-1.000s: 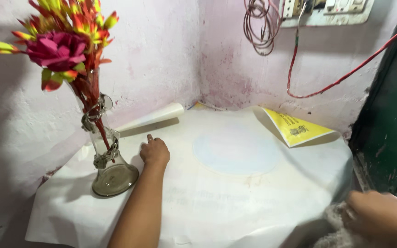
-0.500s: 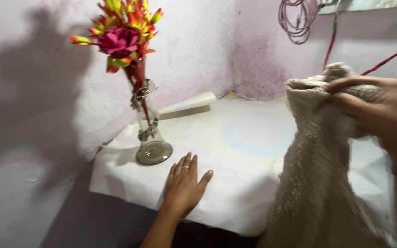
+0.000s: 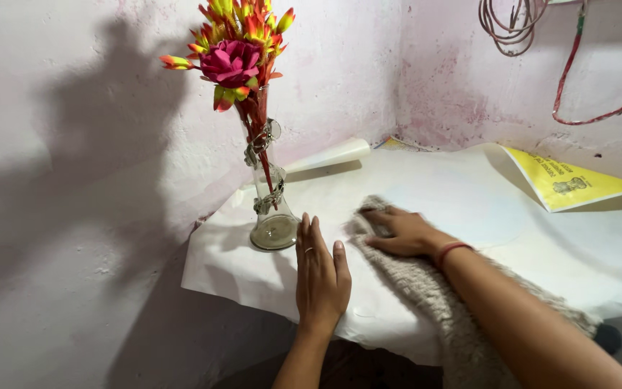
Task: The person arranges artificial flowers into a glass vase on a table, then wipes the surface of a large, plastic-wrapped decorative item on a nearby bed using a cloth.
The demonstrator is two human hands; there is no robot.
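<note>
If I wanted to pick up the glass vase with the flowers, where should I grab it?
Probably the vase by its narrow neck, just under the flowers, coming from the right front, where the left hand lies flat close by. The neck is slim enough for fingers to wrap; the base flares wide and the wall stands close behind. It is upright and top-heavy, so lift straight up. The right hand presses a cloth.
</note>
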